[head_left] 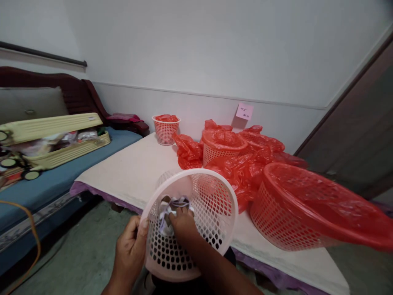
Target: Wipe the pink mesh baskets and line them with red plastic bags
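Note:
A pale pink plastic basket (pixel 221 246) with a lattice of holes is tilted toward me at the table's near edge, its mouth facing me. My left hand (pixel 131 246) is closed on the left side of its rim, thumb over the edge. Deep inside, my right hand (pixel 184 226) has its fingers curled into a crumpled white, purple and brown cloth (pixel 166 223) near the basket's bottom. The fingertips are partly hidden in the folds, and what kind of cloth it is cannot be made out.
Right of me stands a basket lined with a red bag (pixel 285 213). Behind are another lined basket (pixel 223 141), loose red bags (pixel 242 176) and a small basket (pixel 166 133) on the white-covered table (pixel 123 168). An open yellow suitcase (pixel 70 153) lies on the blue bed at left.

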The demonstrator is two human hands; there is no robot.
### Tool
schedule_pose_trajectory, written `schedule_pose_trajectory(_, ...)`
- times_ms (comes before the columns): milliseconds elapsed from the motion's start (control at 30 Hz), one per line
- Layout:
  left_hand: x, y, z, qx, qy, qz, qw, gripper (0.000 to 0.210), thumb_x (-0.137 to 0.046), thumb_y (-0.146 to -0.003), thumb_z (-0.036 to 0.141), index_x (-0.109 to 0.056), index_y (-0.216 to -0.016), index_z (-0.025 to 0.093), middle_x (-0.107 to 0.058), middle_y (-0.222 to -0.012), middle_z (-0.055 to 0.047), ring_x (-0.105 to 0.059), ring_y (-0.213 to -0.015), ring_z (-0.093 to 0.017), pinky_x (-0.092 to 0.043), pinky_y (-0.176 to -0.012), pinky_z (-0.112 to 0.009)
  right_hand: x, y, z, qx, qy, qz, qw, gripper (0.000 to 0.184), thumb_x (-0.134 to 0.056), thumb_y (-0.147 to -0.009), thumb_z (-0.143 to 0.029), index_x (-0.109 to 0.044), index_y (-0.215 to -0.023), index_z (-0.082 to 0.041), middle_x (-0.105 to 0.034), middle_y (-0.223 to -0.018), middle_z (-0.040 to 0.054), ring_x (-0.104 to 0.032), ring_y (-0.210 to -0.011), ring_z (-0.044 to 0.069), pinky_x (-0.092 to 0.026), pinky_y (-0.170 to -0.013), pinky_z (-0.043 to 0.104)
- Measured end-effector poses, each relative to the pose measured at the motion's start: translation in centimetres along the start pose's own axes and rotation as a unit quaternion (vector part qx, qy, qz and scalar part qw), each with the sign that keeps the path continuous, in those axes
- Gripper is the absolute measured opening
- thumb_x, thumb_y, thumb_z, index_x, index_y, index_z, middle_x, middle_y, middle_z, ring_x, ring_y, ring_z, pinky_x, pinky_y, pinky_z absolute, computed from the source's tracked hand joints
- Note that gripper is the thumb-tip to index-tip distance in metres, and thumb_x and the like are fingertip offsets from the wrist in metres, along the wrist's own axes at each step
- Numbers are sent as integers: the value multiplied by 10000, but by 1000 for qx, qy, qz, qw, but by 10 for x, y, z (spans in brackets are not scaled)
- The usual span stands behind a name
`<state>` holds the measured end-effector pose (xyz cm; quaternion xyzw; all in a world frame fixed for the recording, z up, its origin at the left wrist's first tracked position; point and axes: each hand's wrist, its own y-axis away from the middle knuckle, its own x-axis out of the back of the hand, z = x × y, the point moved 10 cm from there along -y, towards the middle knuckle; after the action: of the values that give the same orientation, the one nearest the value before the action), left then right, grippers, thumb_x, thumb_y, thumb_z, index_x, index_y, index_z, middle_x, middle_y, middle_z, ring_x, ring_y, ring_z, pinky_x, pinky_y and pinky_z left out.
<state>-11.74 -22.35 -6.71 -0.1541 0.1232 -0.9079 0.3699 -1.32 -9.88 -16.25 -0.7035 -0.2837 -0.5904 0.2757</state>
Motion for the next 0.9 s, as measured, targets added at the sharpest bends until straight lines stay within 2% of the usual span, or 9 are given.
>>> schedule_pose_trajectory(67,-4,2,-1,-8,-13,-12,1000,343,-514,-884,452,-509,-641,210,-462,-567,58,-429,-530,-108,-353,-492,-205,-3,-12,14,-20,2,-7,1000,230,-481,-900,-162,-656,-1050,-155,-656,-1063,195,-583,-1045,332,-432,-846,492)
schedule_pose_trajectory(133,-6,1,-3,-27,-33,-22,999,308,-524,-878,444,-551,-683,208,-506,-591,53,-472,-550,-113,-385,-515,-202,-4,-15,15,-17,-10,-20,1000,262,-529,-854,-152,-644,-1088,-172,-663,-1057,170,-604,-1013,313,-450,-826,453)
schedule_pose_trajectory(233,-4,-7,-2,-62,-69,-39,995,285,-537,-866,441,-592,-718,204,-549,-619,46,-520,-570,-118,-422,-541,-200,5,0,-2,24,-50,-43,998,298,-590,-803,-180,-626,-1096,-213,-675,-1017,94,-629,-920,241,-469,-764,330)
schedule_pose_trajectory(300,2,-15,-1,-68,-91,-29,993,280,-528,-871,436,-611,-744,201,-562,-635,44,-532,-585,-120,-429,-557,-200,18,24,-24,89,-95,-44,990,230,-587,-835,-234,-621,-1062,-248,-671,-990,39,-621,-872,186,-461,-740,262)
schedule_pose_trajectory(400,9,-28,3,-69,-107,-5,992,294,-514,-878,434,-584,-709,204,-507,-586,58,-483,-546,-114,-398,-527,-204,38,70,-55,210,-142,-5,967,246,-654,-826,-334,-608,-1057,-263,-651,-985,28,-598,-836,181,-460,-707,252)
schedule_pose_trajectory(533,7,-40,4,-40,-76,-2,996,360,-511,-878,456,-468,-608,221,-399,-548,69,-399,-521,-114,-347,-499,-220,44,101,-55,186,-6,111,976,197,-627,-871,-332,-609,-1042,-237,-643,-889,60,-598,-803,243,-488,-717,375)
schedule_pose_trajectory(633,0,-46,7,-29,-50,-15,998,374,-520,-871,475,-448,-604,223,-379,-566,64,-380,-549,-118,-333,-516,-222,37,104,-53,164,36,156,973,294,-627,-867,-308,-582,-1142,-213,-655,-903,88,-608,-797,276,-505,-693,430)
schedule_pose_trajectory(733,-3,-46,9,-13,-28,-23,999,391,-547,-853,494,-434,-596,222,-363,-572,63,-361,-561,-119,-324,-524,-224,30,100,-54,158,34,183,970,301,-650,-839,-251,-586,-1123,-177,-662,-854,88,-610,-740,272,-504,-618,407)
schedule_pose_trajectory(900,7,-28,-4,52,11,6,999,406,-578,-811,568,-468,-631,221,-401,-573,63,-379,-551,-118,-333,-504,-220,50,89,-66,163,-57,258,951,342,-669,-811,-240,-571,-1132,-175,-664,-863,85,-599,-742,250,-484,-617,371)
